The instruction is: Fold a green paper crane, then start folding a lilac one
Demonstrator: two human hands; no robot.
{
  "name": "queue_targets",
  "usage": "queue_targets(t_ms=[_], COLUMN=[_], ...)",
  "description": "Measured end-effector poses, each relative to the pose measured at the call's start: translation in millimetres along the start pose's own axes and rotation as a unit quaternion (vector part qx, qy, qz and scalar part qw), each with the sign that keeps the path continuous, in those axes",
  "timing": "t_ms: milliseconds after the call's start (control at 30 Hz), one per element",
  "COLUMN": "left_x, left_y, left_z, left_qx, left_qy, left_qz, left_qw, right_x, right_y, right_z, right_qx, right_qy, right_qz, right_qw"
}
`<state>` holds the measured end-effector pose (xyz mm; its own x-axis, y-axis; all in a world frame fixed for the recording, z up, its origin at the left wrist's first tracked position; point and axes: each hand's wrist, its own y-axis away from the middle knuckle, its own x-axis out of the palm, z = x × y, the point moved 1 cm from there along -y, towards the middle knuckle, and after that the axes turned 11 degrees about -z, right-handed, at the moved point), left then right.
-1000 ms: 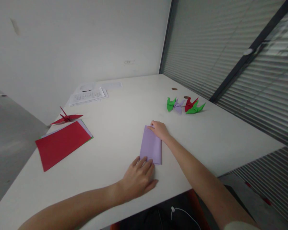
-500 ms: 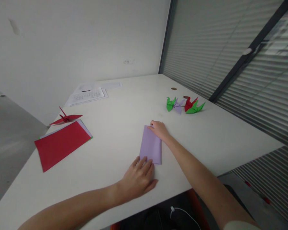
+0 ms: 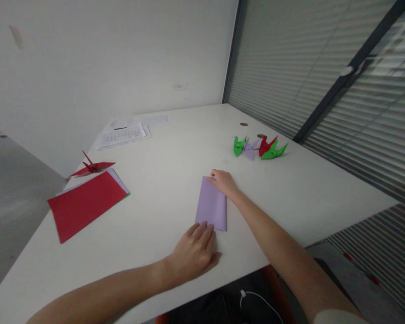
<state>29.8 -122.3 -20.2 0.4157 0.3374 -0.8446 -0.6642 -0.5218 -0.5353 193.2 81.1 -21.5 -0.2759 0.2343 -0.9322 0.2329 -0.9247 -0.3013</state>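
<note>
A sheet of purple paper (image 3: 209,202), folded over into a tall rectangle, lies on the white table in front of me. My left hand (image 3: 197,247) rests on its near edge, fingers stretched out and the thumb apart on the tabletop. At the far edge, my right hand (image 3: 222,181) has its fingers curled, with thumb and forefinger closed on the paper's upper right part. The right side of the paper looks slightly rounded at the fold. Part of its near left corner is hidden under my left fingers.
Red paper (image 3: 89,204) tops a stack at left, with a red origami crane (image 3: 92,168) behind it. Several small folded cranes (image 3: 272,152) stand at right, near the blinds. Written sheets (image 3: 123,136) lie at the far left. The table's front edge (image 3: 195,298) is close to me.
Both hands stay almost where they were on the purple paper. My left hand has shifted very slightly toward me; the view itself has moved a little.
</note>
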Motion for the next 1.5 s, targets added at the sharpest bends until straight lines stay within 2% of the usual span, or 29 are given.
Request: queue_targets(t_ms=[400, 633, 933, 1200, 1500], left_x=[-2.8, -11.7, -5.1, -0.9, -2.5], left_y=[-1, -11, -20, -16, -14], left_z=[1, 6, 9, -3, -3], left_qx=[-0.015, -0.065, -0.009, -0.048, -0.058], left_qy=[0.0, 0.067, 0.101, 0.088, 0.104], left_qz=[0.018, 0.068, 0.082, 0.096, 0.103], left_qw=[1.0, 0.993, 0.991, 0.99, 0.988], right_x=[0, 0, 2, 1, 2], right_y=[1, 1, -2, -1, -1], right_z=[-1, -2, -2, 2, 1], right_qx=[0.007, 0.006, 0.011, 0.005, 0.008], right_qy=[-0.003, -0.002, 0.001, 0.003, 0.007], right_qz=[-0.007, -0.007, 0.01, 0.01, 0.015], right_qw=[1.0, 1.0, 1.0, 1.0, 1.0])
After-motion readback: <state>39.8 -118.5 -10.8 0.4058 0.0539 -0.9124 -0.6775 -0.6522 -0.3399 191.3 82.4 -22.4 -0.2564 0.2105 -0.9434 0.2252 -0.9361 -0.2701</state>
